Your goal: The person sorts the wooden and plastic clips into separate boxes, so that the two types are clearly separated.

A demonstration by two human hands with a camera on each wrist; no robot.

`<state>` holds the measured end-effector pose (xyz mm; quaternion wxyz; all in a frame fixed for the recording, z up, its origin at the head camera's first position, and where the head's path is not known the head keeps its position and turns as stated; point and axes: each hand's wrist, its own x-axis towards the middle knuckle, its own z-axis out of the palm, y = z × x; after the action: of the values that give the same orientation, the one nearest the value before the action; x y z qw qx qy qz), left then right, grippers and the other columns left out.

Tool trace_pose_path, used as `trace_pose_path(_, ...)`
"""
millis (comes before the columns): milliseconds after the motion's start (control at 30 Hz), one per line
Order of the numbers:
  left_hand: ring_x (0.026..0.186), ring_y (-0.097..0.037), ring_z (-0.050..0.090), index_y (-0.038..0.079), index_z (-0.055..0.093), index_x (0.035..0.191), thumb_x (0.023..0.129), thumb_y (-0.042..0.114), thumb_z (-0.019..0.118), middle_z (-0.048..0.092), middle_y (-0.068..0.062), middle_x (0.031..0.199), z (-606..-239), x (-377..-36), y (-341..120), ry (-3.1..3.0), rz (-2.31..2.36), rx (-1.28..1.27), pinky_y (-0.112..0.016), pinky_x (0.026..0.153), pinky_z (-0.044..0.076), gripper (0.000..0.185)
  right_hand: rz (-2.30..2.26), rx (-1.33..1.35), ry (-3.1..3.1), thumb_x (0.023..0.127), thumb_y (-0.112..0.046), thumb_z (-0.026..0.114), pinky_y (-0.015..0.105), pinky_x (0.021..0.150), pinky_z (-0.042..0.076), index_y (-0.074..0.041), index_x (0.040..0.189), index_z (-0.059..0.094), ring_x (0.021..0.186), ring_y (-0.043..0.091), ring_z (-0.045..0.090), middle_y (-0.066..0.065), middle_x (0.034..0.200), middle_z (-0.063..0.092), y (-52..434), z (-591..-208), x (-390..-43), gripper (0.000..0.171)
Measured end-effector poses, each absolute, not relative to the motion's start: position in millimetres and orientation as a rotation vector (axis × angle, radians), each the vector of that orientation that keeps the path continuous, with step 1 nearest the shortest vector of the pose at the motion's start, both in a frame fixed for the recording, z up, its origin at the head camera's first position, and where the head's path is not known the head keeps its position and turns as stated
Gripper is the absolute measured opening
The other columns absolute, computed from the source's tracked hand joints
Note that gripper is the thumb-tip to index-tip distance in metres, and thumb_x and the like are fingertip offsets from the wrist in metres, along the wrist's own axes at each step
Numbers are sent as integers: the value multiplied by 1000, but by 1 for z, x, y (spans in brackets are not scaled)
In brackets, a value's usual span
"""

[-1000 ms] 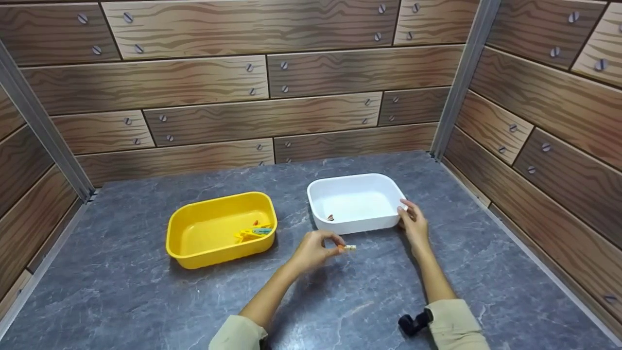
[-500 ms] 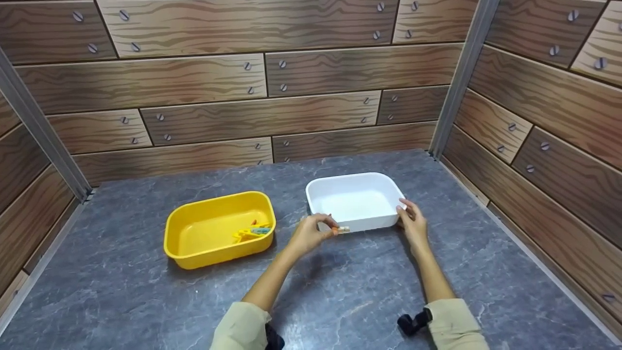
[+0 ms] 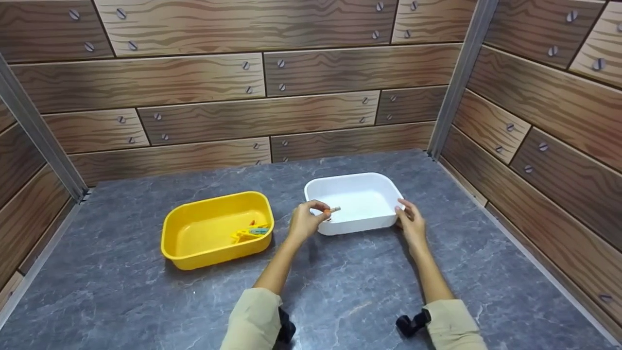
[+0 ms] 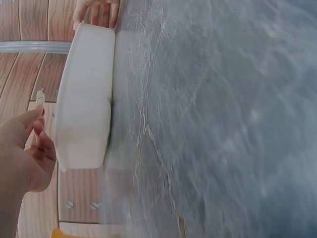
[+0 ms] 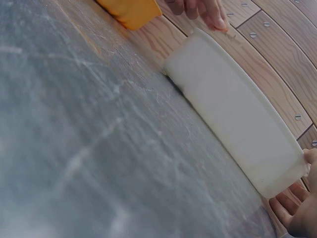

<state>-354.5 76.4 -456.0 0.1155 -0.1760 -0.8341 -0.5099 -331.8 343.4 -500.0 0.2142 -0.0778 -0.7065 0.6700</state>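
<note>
My left hand (image 3: 305,222) pinches a small slim clip, orange at the held end and cream at the other (image 3: 335,209), between thumb and fingertips. It is over the near-left part of a white plastic bin (image 3: 359,225), with the clip's pale end pointing right. The left wrist view shows the clip (image 4: 40,97) above the bin's rim. My right hand (image 3: 413,226) holds the bin's right end, thumb at the rim and fingers against the outer wall. Just below the left fingertips a small reddish piece (image 3: 328,218) is partly hidden inside the bin.
A yellow bin (image 3: 218,256) stands to the left, with yellow and teal clip-like pieces (image 3: 251,233) and a small red bit in its right part. Both bins sit on a grey marbled tabletop (image 3: 350,291). Wood-patterned panels (image 3: 204,87) enclose the back and sides.
The left hand has carried the clip up and away from me, from in front of the white bin to over its near-left part. The right hand keeps its hold on the bin.
</note>
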Motion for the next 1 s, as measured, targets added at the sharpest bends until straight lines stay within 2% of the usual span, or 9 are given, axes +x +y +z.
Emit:
trace_pose_path(200,42,-1,44,8,71,84,75,11,74,68,0,80,-463,-360,79,-2458,-1475,-427,-16,39,36,10,1845,-218,-1983,95,-21,53,33,85,47,-1,130,47,97,11,50,18,125,49,343,-500,-333,41)
trace_pose_path(400,43,-2,43,7,72,83,75,10,73,67,0,77,-467,-361,80,-2451,-1462,-382,-16,41,38,9,1854,-212,-1975,94,-21,53,34,85,47,-2,129,48,97,12,50,17,125,49,342,-500,-333,40)
trace_pose_path(600,47,-3,42,7,72,83,75,12,74,67,0,76,-469,-361,80,-2424,-1474,-390,-19,43,38,9,1841,-212,-1968,95,-19,53,31,82,47,0,129,49,95,10,51,18,125,49,342,-499,-333,39)
trace_pose_path(833,43,-1,39,4,72,83,76,11,74,65,0,72,-470,-363,80,-2408,-1540,-401,-16,40,33,10,1843,-197,-1968,95,-19,53,31,82,47,-1,129,48,97,11,50,18,126,49,343,-499,-333,39)
trace_pose_path(1000,41,-1,41,1,71,85,77,8,74,65,-4,75,-473,-362,81,-2382,-1671,-388,-15,39,36,11,1854,-187,-1961,95,-19,53,34,83,47,-1,130,47,96,11,51,17,125,49,345,-502,-333,39)
